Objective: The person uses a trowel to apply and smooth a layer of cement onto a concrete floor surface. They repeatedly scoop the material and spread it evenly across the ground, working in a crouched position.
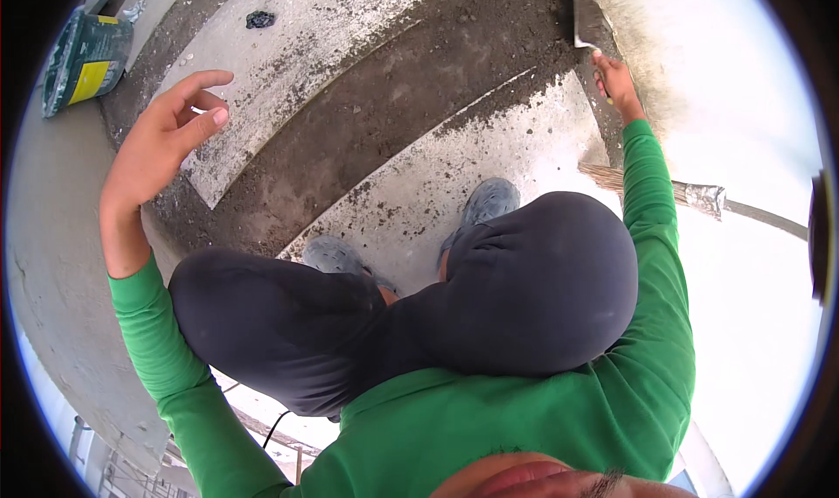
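Observation:
My right hand (619,85) grips the handle of a metal trowel (584,17) at the upper right, its blade against the dark mortar at the step's end beside the pale wall (699,78). My left hand (166,131) is raised at the left with fingers loosely curved and apart, holding nothing. Below and between my hands are steps, with a pale, speckled tread (489,148) under my feet and a band of dark grey mortar (332,131) beyond it.
A green bucket with a yellow label (87,61) sits at the upper left. A small dark lump (260,20) lies on the upper step. A straw broom (651,188) lies at the right, beside my arm. My knees and sandalled feet occupy the lower middle.

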`<action>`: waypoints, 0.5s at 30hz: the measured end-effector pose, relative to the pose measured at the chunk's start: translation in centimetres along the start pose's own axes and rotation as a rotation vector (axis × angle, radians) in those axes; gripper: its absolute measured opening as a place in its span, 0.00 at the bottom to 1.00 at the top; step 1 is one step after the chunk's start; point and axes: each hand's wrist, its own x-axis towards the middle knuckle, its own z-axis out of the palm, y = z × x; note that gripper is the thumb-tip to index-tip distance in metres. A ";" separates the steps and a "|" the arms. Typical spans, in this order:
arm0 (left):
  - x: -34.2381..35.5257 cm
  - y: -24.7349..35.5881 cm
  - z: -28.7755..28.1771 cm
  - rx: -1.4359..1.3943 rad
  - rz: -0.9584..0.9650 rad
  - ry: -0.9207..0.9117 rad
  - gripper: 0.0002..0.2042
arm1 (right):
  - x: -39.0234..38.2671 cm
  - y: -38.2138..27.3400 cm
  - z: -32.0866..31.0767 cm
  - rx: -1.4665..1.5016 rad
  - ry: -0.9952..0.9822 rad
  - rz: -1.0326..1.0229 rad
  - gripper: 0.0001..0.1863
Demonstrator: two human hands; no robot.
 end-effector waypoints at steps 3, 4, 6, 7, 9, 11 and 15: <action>0.8 0.1 -0.1 0.029 0.018 -0.006 0.22 | -1.8 -1.3 2.6 0.052 0.002 -0.032 0.27; 1.0 0.2 0.1 0.044 0.020 -0.005 0.22 | -4.9 -3.9 5.9 -0.037 -0.088 -0.027 0.26; 2.0 0.6 0.6 0.063 0.055 -0.019 0.22 | -9.2 -6.1 11.2 -0.249 -0.310 -0.076 0.26; 2.2 1.0 0.7 0.080 0.063 -0.019 0.22 | -11.0 -6.9 14.5 -0.298 -0.425 -0.119 0.26; 3.4 2.3 1.3 0.089 0.059 -0.061 0.22 | -12.5 -6.1 18.8 -0.379 -0.535 -0.397 0.26; 4.1 2.6 1.8 0.094 0.068 -0.088 0.21 | -12.8 -8.8 19.5 -0.386 -0.681 -0.174 0.24; 3.9 1.8 2.1 0.108 0.061 -0.110 0.21 | -6.3 -6.5 15.7 -0.265 -0.653 -0.095 0.24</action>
